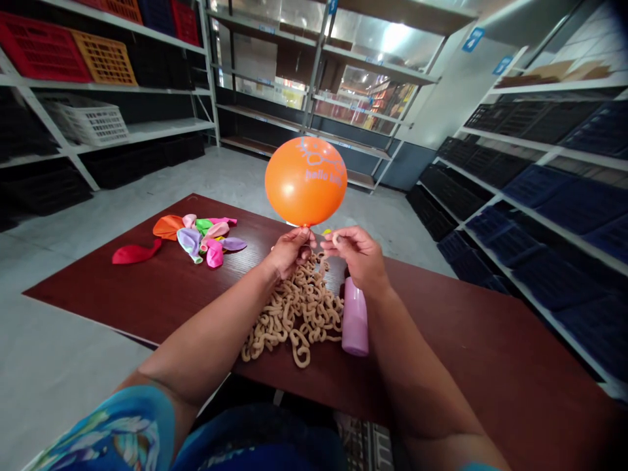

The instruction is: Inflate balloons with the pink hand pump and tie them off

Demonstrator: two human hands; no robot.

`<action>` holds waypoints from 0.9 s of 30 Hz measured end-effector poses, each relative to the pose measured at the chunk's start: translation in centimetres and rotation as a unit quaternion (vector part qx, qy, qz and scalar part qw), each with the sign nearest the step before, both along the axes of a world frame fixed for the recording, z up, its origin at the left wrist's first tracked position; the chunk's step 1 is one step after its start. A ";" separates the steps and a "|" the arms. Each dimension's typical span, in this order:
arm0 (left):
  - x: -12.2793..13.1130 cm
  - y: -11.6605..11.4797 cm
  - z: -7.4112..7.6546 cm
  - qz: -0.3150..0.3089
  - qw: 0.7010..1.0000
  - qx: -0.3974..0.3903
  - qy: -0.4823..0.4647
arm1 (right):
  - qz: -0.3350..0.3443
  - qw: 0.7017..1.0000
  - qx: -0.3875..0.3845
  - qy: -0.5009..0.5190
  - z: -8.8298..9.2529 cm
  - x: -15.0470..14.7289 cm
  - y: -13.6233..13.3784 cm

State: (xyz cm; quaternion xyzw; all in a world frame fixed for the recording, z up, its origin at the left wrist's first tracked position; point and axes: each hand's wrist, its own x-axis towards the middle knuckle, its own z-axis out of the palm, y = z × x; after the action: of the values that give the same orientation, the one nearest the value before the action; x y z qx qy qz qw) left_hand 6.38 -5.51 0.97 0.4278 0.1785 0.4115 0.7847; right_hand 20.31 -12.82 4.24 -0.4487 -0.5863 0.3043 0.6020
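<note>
An inflated orange balloon (305,182) with pale printed lettering stands upright above the table. My left hand (293,252) is closed round its neck, just below the round body. Close beside it, my right hand (357,254) has its thumb and fingers pinched together. Something small and pale shows at those fingertips, too small to name. Below both hands lies a heap of beige, thick cord-like loops (299,307). Next to my right wrist, a pink cylindrical bottle (354,320) rests near the loops, partly covered by that hand.
Several uninflated balloons (190,242) lie at the left of the dark red table (456,327), with a red one (135,253) apart from them. Shelving with crates (101,57) rises at the left, and racks of dark bins (544,248) line the right. Metal shelves (304,124) stand behind.
</note>
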 end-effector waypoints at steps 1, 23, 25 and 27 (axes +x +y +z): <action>-0.1 0.0 0.1 0.002 1.000 -0.006 -0.003 | -0.015 1.000 0.013 -0.006 -0.2 0.0 0.1; 0.4 -1.0 -0.3 0.102 0.795 0.458 0.383 | -0.139 0.829 0.051 -0.540 -0.6 0.9 -0.2; 0.2 -0.8 -0.2 0.116 0.777 0.471 0.402 | -0.128 0.851 0.022 -0.509 -0.5 1.1 -0.1; 0.1 -0.5 -0.2 0.125 0.772 0.468 0.412 | -0.107 0.868 -0.009 -0.485 -0.1 1.4 0.0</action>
State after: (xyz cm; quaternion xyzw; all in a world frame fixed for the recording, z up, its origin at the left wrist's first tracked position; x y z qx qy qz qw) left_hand 6.45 -5.98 0.79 0.8444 0.3222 0.3230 0.2808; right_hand 21.70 -12.84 4.10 -0.6051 -0.7499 -0.0129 0.2669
